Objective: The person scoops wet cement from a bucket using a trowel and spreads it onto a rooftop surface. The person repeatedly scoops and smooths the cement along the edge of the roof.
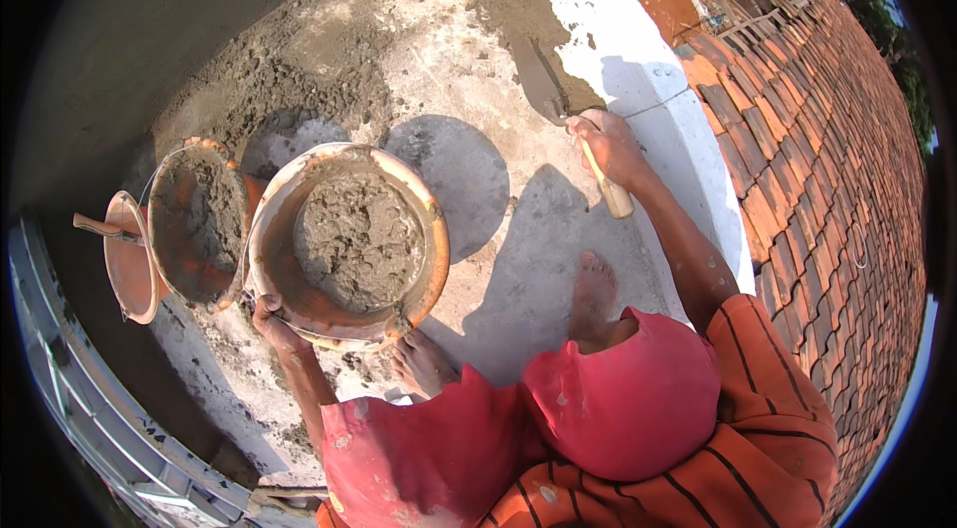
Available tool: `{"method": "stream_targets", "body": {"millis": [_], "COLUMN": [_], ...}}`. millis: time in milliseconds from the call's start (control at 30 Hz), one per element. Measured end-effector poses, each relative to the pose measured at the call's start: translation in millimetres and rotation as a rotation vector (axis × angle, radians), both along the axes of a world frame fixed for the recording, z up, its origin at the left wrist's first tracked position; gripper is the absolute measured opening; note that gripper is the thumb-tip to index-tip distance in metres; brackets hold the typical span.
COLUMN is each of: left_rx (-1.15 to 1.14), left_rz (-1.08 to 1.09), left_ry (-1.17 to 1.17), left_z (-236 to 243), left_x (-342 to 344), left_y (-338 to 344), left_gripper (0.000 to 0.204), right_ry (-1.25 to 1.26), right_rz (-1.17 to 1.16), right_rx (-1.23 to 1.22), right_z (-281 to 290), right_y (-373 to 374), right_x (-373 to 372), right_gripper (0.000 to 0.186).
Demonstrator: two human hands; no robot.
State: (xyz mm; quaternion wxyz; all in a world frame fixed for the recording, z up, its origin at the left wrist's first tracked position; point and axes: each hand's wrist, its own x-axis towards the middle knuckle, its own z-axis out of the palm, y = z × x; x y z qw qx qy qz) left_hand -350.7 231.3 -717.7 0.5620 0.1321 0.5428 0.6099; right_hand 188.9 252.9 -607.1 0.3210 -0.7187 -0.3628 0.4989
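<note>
My right hand [610, 147] is closed round the light wooden handle of a trowel [539, 87]. Its metal blade lies against a strip of wet grey mortar [506, 0] along the inner side of a white ledge. My left hand [277, 321] grips the near left rim of an orange, mortar-smeared bucket [436, 224]. Wet lumpy mortar [359, 234] partly fills this bucket, which stands upright just in front of my feet.
Left of it, a second bucket [171, 264] holds some mortar. Beside that is an orange container [130, 294] with a wooden handle [97, 225] across it. Loose mortar [314, 74] litters the concrete. Roof tiles [827, 179] slope beyond the white ledge [688, 144]; a grey wall [150, 19] rises at left.
</note>
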Motion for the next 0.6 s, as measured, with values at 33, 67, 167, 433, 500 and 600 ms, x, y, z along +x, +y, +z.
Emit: {"method": "stream_targets", "body": {"millis": [33, 67, 167, 433, 500, 600], "left_rx": [-0.014, -0.026, -0.020, 0.179, 0.227, 0.252], "left_rz": [0.033, 0.057, 0.006, -0.288, -0.382, -0.392], "left_ry": [-0.012, -0.025, -0.171, 0.038, 0.049, 0.080], "left_z": [12, 24, 70, 148, 156, 152], "left_x": [14, 30, 71, 176, 192, 202], "left_y": [0, 2, 18, 42, 38, 37], "left_gripper": [0.017, 0.022, 0.039, 0.045, 0.053, 0.057], "right_ry": [-0.042, -0.114, -0.462, -1.168, -0.951, -0.737], "right_rz": [-0.080, -0.068, 0.199, 0.855, 0.963, 1.031], "right_rx": [0.071, 0.137, 0.160, -0.008, 0.012, 0.019], "right_z": [11, 34, 82, 84, 55, 31], "right_y": [-10, -17, -45, -19, -11, -15], "right_x": [0, -5, -20, -74, -89, -106], "right_gripper": [0.026, 0.026, 0.026, 0.031, 0.031, 0.036]}}
